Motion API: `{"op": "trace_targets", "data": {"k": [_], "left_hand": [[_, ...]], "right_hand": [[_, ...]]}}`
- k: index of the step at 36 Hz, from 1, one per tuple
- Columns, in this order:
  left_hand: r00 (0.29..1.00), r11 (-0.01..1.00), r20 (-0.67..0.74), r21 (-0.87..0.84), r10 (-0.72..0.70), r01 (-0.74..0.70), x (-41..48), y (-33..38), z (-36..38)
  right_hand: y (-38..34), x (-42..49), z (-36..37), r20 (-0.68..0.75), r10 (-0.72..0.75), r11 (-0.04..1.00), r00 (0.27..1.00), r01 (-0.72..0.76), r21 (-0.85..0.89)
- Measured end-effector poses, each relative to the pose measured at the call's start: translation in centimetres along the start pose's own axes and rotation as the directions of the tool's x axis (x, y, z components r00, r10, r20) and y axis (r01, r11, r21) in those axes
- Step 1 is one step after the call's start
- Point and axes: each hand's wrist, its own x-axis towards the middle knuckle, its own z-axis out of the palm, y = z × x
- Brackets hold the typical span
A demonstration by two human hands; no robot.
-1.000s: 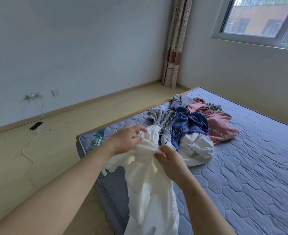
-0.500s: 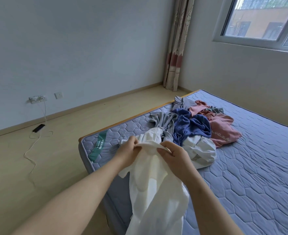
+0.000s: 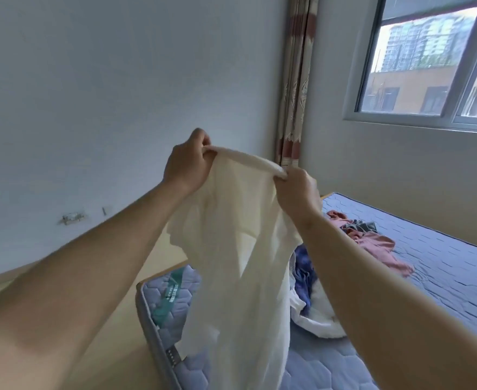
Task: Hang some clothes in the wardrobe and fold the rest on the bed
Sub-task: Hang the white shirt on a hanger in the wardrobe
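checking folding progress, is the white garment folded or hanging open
Unfolded: left hand and right hand pinch the top edge of the white garment, which hangs loose.

The lower end of the white garment (image 3: 243, 249) is cut off by the bottom edge. Much of the clothes pile (image 3: 372, 243) is hidden behind the garment. Left of the garment, the print on the green label (image 3: 172, 294) cannot be read. The fingertips of the left hand (image 3: 188, 164) and right hand (image 3: 296, 190) are hidden in the garment's top hem.
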Motion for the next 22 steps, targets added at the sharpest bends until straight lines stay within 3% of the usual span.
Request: {"op": "trace_targets", "data": {"k": [3,7,9,13,16,18,22], "left_hand": [[0.972,0.980,-0.142,0.092,0.189,-0.177,4.3,3.4,-5.4],[0.907,0.944,-0.292,0.225,0.303,-0.243,7.3,6.5,-11.1],[0.918,0.920,-0.265,0.339,0.294,-0.197,7.6,6.6,-12.4],[0.973,0.869,-0.188,0.495,0.132,-0.022,6.3,4.9,-13.7],[0.951,0.828,-0.284,0.558,0.123,0.059,4.3,3.3,-14.5],[0.920,0.847,-0.372,0.522,0.119,0.101,2.5,2.6,-15.2],[0.885,0.975,-0.460,0.156,-0.072,0.161,-1.7,1.7,-16.8]], "right_hand": [[-4.3,2.7,-3.2,-0.139,-0.099,0.990,0.985,0.112,0.083],[-9.4,5.2,-6.8,-0.311,-0.210,0.958,0.927,0.258,0.122],[-11.1,5.7,-8.0,-0.355,-0.232,0.945,0.906,0.296,0.137],[-12.3,5.5,-8.5,-0.341,-0.215,0.926,0.915,0.302,0.225],[-12.8,4.2,-7.3,-0.290,-0.251,0.887,0.924,0.339,0.312],[-13.0,3.1,-6.2,-0.270,-0.279,0.839,0.922,0.370,0.398],[-13.4,0.6,-3.6,-0.197,-0.303,0.763,0.932,0.361,0.535]]}}
